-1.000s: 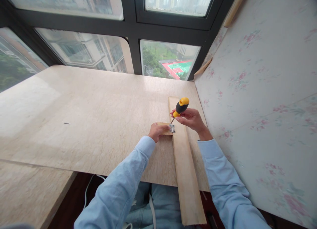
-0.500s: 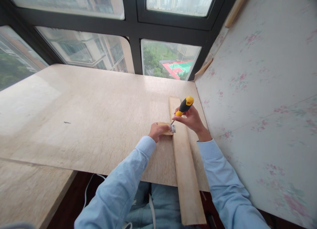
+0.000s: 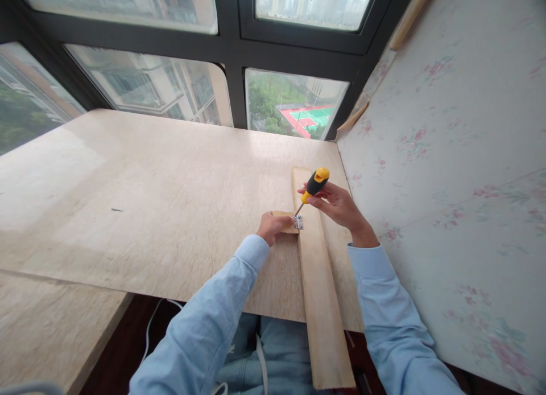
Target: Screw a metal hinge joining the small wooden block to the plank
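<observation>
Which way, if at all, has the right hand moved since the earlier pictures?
Yes: judged against the floral-papered wall, the right hand has shifted slightly right, toward it.

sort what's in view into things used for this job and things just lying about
In use:
yellow-and-black screwdriver, in the right hand
silver metal hinge, at its tip
short pale wooden piece, in the left hand
long pale wooden board, partly under the hinge

Apparently lying about:
small thin grey object, unclear what, on the beige surface
thin white cable below
</observation>
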Motion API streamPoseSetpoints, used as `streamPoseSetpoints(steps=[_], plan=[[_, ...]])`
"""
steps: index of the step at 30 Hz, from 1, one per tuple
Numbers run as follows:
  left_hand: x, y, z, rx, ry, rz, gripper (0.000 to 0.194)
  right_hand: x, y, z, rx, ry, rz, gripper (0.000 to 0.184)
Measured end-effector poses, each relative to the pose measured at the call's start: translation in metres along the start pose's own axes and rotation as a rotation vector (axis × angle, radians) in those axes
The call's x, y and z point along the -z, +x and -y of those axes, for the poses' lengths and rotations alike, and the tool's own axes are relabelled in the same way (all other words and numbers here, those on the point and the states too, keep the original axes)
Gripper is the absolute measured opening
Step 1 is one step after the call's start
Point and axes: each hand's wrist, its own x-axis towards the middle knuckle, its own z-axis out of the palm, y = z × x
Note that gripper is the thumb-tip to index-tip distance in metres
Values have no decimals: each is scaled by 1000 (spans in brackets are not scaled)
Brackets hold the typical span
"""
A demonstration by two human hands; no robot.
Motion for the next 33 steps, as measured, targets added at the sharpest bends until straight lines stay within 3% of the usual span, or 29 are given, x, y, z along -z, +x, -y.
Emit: streamPoseSetpoints(steps=[6, 8, 15, 19, 22, 28, 30, 33], plan=[[0, 0, 0, 2, -4, 8, 31, -8, 2, -3, 65, -246, -305, 40], [0, 0, 0, -1, -5, 4, 31, -11, 3, -6, 35, -249, -335, 42], [-1, 2, 2, -9, 7, -19, 30, -6, 2, 4, -106, 114, -74, 43], [-1, 2, 1, 5, 29, -39, 30, 3, -3, 15, -123, 139, 14, 52], [-1, 1, 0, 6, 24, -26, 30, 4, -5, 20, -124, 65, -15, 56], [-1, -3, -2, -5, 1, -8, 31, -11, 0, 15, -34, -343, -291, 49], [-1, -4, -3, -2, 11, -23, 32, -15, 1, 11, -61, -292, -249, 48], [-2, -5, -3, -5, 19, -34, 31, -15, 1, 7, -162, -87, -77, 51]])
